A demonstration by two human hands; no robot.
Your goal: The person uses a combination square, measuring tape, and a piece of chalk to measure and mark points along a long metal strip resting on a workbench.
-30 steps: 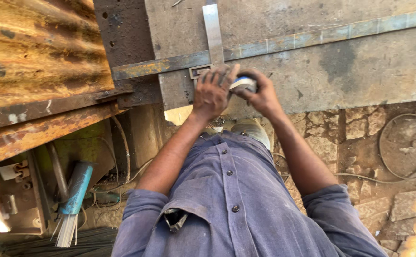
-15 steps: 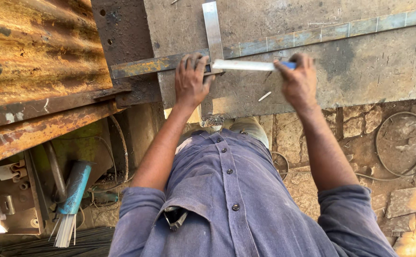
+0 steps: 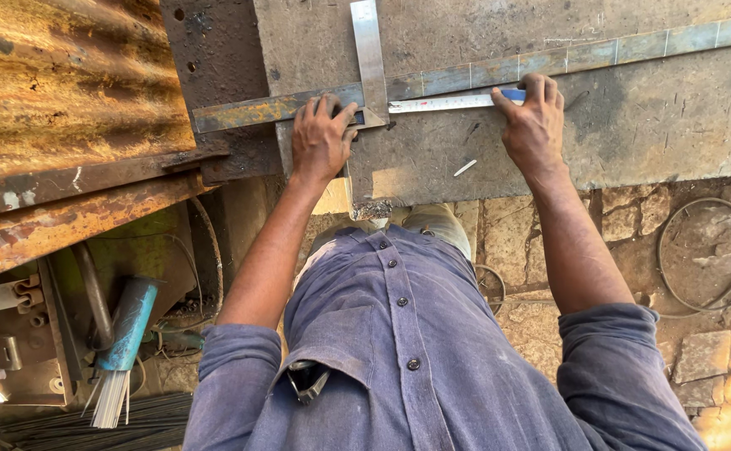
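Observation:
My left hand (image 3: 319, 142) presses flat on the end of a measuring tape blade (image 3: 441, 103), at the corner of a steel square (image 3: 369, 50). My right hand (image 3: 534, 121) grips the blue tape case at the other end of the blade. The tape lies stretched along a long flat steel bar (image 3: 499, 73) that runs across a grey metal table (image 3: 658, 117). A small white chalk stick (image 3: 465, 168) lies on the table between my hands.
Rusty corrugated sheet (image 3: 56, 92) and a rusty beam (image 3: 73, 221) lie at the left. Below them stand a teal tube of welding rods (image 3: 127, 330) and a machine box (image 3: 6, 334). A coiled wire (image 3: 704, 255) rests on the stone floor at the right.
My hands were together on the tape case. The right hand has pulled the case to the right, drawing the blade out along the bar, while the left hand stays at the square.

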